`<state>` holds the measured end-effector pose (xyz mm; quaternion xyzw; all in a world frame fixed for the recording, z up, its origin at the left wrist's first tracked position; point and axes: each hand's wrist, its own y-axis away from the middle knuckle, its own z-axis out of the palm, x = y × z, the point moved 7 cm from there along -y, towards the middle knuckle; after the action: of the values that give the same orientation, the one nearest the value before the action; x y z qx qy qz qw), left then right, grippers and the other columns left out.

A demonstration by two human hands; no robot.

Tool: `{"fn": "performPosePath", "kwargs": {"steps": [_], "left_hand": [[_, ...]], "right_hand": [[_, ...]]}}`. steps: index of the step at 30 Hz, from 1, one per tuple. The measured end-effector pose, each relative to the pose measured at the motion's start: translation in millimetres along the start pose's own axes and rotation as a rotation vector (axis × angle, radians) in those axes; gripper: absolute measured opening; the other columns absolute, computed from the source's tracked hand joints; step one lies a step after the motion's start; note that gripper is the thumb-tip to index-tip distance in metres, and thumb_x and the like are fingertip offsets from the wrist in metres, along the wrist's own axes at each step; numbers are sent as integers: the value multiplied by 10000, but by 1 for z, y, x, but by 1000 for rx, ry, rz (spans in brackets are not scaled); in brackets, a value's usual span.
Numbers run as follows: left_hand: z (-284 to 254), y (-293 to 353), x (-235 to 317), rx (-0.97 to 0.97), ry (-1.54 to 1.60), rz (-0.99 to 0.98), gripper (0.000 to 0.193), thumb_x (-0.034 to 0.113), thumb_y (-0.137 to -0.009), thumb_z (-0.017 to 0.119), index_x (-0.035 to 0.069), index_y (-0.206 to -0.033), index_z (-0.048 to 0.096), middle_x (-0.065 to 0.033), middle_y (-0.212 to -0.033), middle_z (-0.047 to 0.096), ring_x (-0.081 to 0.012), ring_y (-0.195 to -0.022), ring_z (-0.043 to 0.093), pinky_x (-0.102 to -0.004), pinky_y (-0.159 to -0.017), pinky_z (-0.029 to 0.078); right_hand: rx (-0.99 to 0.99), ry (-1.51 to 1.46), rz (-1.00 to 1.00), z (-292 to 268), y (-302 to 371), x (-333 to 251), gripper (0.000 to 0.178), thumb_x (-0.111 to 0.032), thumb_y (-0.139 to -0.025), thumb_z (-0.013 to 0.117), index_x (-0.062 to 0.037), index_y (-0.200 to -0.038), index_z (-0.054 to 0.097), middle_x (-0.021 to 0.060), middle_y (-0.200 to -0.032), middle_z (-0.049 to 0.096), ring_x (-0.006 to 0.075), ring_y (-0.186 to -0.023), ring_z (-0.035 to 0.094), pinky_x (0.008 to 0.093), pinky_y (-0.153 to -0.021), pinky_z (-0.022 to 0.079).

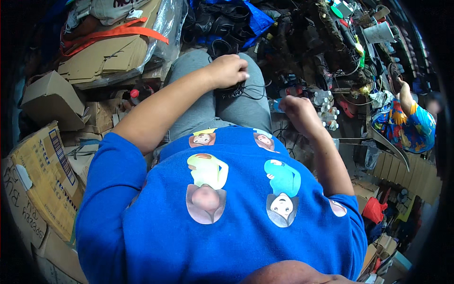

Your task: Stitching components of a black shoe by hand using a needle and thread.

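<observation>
My left hand (pixel 228 72) is closed above my lap, its fingers curled together. Thin black cord (pixel 254 91) comes out from beneath it in loose loops that lie over my grey trousers (pixel 243 111). A dark item (pixel 222 46), perhaps a shoe, sits between my knees just past that hand. Off to the right of my thigh, my right hand (pixel 301 113) is raised with its fingers curled inward. Whatever it may hold is hidden by the fingers.
Black shoes (pixel 227 21) lie heaped beyond my knees by a blue plastic sheet (pixel 259 23). Cardboard boxes (pixel 52 102) crowd my left. Plastic bottles (pixel 326 106) stand at right, near a curved blade (pixel 390 146) and another person in a colourful garment (pixel 411 125).
</observation>
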<state>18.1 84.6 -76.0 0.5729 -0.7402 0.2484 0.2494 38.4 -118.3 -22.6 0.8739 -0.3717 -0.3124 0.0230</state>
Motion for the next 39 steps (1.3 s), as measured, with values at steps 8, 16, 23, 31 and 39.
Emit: {"fn": "performPosePath", "kwargs": {"steps": [8,16,23,31,39], "left_hand": [[-66,52,27,-82,1161,-112,310,327,-929,542,49,-1033,633,-12,-706,552,-120,-642,550,-259,-596,433],[-175,175,-17,166,-446,-143,162,160,-796,673,14,-815,605,-121,-800,561,-287,-733,563,-362,-658,453],[-299,287,-39,555,-789,-563,170,188,-853,635,35,-919,669,-97,-876,595,-254,-809,594,-329,-738,455],[-98,94,17,140,-6,-7,284,81,-806,646,97,-1088,671,-117,-1115,607,-255,-1049,576,-346,-922,450],[-19,6,13,-368,110,-65,264,174,-774,688,55,-1003,632,-105,-973,626,-252,-917,611,-354,-810,476]], "right_hand": [[68,-1760,-263,24,-73,-50,294,-366,-955,501,-75,-945,541,70,-889,607,230,-822,564,411,-829,430],[-77,-192,-77,13,-20,20,212,-120,-854,646,-16,-1039,645,87,-948,648,151,-889,596,289,-800,466],[300,168,315,-58,89,207,185,-157,-876,618,-65,-1022,684,112,-930,693,180,-848,661,313,-753,492],[-129,-345,135,9,-14,33,265,-80,-892,559,-56,-1144,637,39,-821,508,125,-782,535,267,-693,450],[43,-368,-180,21,-81,-15,156,-13,-776,671,-56,-922,704,32,-857,580,126,-809,572,264,-746,465]]}}
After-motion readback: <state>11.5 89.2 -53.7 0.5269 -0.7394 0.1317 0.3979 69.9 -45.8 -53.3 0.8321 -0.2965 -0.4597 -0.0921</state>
